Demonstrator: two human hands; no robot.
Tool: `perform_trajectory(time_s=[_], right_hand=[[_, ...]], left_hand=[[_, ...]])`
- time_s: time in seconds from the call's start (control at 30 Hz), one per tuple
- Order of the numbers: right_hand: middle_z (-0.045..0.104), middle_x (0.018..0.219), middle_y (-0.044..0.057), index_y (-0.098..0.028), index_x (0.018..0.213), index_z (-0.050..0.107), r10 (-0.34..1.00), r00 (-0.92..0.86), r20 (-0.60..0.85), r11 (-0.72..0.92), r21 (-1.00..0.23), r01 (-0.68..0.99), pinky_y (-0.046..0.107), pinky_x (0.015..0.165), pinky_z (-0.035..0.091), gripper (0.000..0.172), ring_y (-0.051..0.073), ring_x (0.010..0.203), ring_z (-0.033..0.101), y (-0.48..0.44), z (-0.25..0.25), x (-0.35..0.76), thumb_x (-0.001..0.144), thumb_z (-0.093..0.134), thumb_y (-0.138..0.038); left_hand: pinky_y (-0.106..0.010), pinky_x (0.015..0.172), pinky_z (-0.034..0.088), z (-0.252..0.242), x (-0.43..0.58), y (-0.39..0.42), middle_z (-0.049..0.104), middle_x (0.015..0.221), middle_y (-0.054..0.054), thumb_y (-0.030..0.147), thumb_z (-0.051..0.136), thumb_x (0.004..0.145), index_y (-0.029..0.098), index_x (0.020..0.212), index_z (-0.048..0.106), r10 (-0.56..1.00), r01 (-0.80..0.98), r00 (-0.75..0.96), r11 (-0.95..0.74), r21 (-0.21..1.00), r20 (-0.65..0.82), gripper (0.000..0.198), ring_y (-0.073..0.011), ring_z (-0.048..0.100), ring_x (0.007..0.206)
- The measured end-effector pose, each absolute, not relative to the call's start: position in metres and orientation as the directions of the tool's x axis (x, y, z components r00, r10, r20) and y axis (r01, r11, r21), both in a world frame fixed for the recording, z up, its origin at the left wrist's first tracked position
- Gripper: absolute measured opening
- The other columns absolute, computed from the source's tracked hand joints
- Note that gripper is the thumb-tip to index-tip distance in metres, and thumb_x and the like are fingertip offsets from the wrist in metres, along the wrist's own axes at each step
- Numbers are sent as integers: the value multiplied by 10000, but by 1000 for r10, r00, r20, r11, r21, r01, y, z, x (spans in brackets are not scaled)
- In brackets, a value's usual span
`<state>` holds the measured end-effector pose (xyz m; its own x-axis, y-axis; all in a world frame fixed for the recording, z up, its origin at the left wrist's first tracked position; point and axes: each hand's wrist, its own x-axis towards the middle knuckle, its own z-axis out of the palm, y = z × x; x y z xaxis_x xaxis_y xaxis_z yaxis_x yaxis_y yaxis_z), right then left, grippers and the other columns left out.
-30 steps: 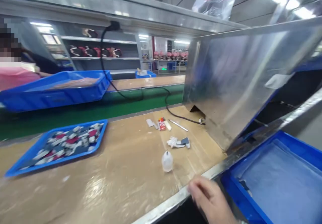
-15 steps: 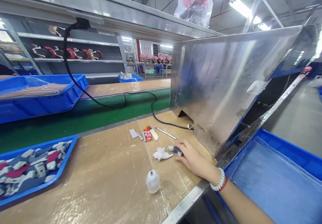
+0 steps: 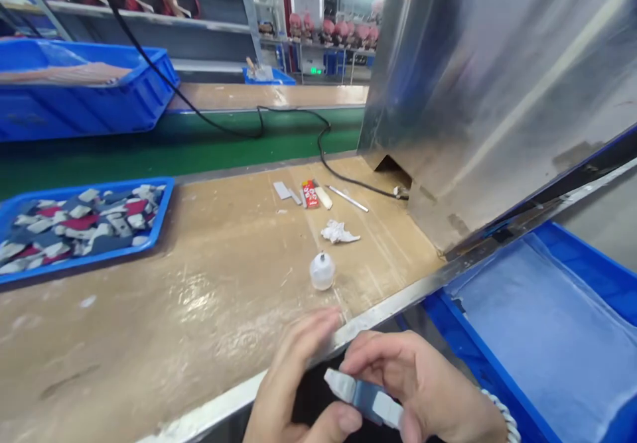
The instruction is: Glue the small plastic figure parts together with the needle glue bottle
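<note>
A small blue-grey and white piece [image 3: 365, 400] is held in my right hand [image 3: 423, 377], low in the view in front of the table's edge. The right fingers are curled round its right end. My left hand [image 3: 298, 383] is beside it, fingers stretched out and apart, the thumb close under the piece; whether the thumb touches it is unclear. Beyond my hands on the brown tabletop [image 3: 239, 284] stand a small translucent bottle [image 3: 322, 272] with a dark tip and a crumpled white tissue [image 3: 339, 232].
A blue tray [image 3: 162, 221] of similar pieces lies left. Behind the tissue are a red packet [image 3: 309, 194] and a silver pen-like stick [image 3: 348, 199]. A metal box [image 3: 448, 98] with a black cable stands right, above a blue bin [image 3: 478, 343].
My right hand has lifted the piece from beside the tissue and drawn it back towards me. My left hand has come into view. The view has tilted down.
</note>
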<state>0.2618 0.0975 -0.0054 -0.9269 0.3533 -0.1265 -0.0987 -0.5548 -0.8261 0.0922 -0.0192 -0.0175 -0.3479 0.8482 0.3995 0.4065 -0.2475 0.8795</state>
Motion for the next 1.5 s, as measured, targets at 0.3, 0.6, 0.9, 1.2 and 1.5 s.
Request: perform_trajectory(time_s=[0.3,0.6,0.9,1.2,1.5], right_hand=[[601,877,25,-179,1146,708,208,-975,-73,-727,-678,-104,208,782,443,692,81,752,537,71,-4,248,649,815,-649],[559,789,10,-154,1104,693,194,-980,-52,-790,-600,-124,177,597,414,626,55,603,491,49,-19,239,720,780,-640],[553,887,49,-157,916,664,186,-978,-99,-663,-747,-50,261,731,466,447,150,811,543,44,-9,239,805,750,-581],[436,839,25,-195,691,445,227,-971,-79,-576,-814,-68,283,776,451,596,144,783,440,36,-3,236,744,713,-725],[546,759,30,-162,764,605,115,-993,-10,-586,-808,-60,240,655,449,506,124,679,516,44,-22,236,810,700,-657]], left_hand=[[-345,974,501,-11,106,-28,687,878,-30,562,708,859,270,916,710,827,186,-401,-348,919,394,297,-226,604,1020],[-287,999,479,-16,112,-40,685,926,-9,522,699,892,266,940,698,803,139,-456,-361,922,383,261,-185,587,1064],[-318,962,498,-5,109,-42,757,865,-2,537,677,902,234,944,697,823,233,-285,-438,868,492,307,-181,701,891],[-368,1039,421,6,115,-62,763,810,8,461,631,958,240,901,689,816,364,-303,-378,851,492,235,-204,679,873],[-380,984,506,2,104,-65,761,990,-39,332,579,1006,184,1089,676,795,415,-220,-448,791,566,196,-200,670,1018]])
